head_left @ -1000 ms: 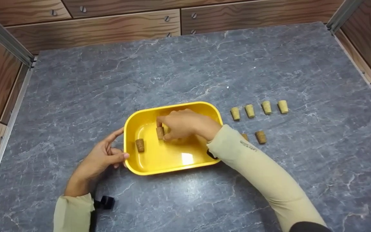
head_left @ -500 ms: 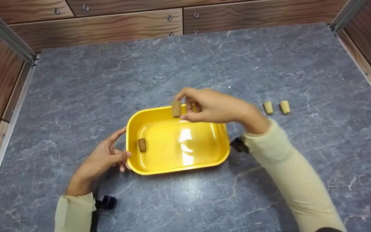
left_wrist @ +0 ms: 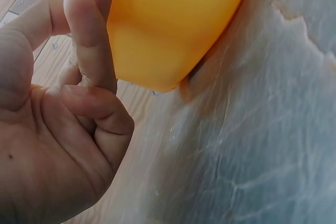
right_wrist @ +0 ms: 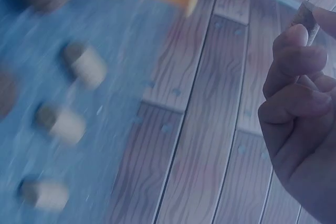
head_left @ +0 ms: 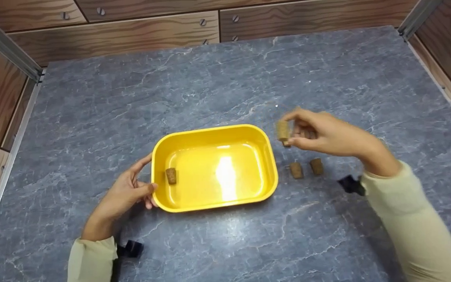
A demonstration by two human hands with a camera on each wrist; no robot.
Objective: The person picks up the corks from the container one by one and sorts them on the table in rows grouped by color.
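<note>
My left hand [head_left: 125,190] holds the left end of a yellow plastic tray [head_left: 214,207], thumb at the rim and fingers along the outside wall. In the left wrist view its bent fingers lie against the tray's side [left_wrist: 168,30]. One brown tapered cork [head_left: 171,176] lies inside the tray near that end. Beyond the tray's right end, my right hand [head_left: 327,131] pinches a blurred cork [head_left: 283,130] between thumb and fingertips. Another cork [head_left: 286,143] peeks out just below it. The right wrist view shows pale corks [right_wrist: 86,66] on the table, mostly hidden behind this hand in the head view.
Two darker corks, a left one [head_left: 296,170] and a right one [head_left: 316,166], lie on the grey marbled table [head_left: 194,86] right of the tray. Wood-patterned panels [head_left: 123,43] border the table at the back and both sides.
My right hand has lifted a cork out of the tray and carried it right, past the tray's end. My left hand stays at the tray's left end.
</note>
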